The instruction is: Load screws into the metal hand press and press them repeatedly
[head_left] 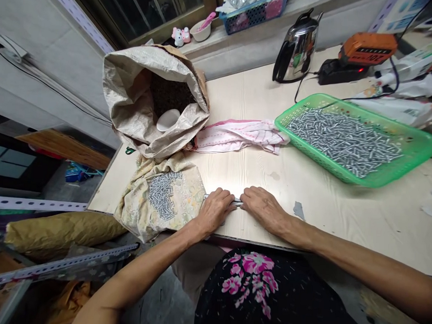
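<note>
My left hand [214,210] and my right hand [262,208] rest close together at the near edge of the pale wooden table [307,194]. Both have their fingers curled over a thin row of small metal pieces [237,201] that shows only as a sliver between them. Just left of my left hand lies a floral cloth [185,206] with a heap of small silver screws [163,194] on it. A green plastic tray [417,147] full of silver screws sits to the far right.
An open woven sack [133,96] of dark small parts with a white scoop [167,120] stands behind the cloth. A pink-and-white cloth [238,134] lies mid-table. A steel kettle [298,48], an orange tool [367,48] and cables stand at the back right.
</note>
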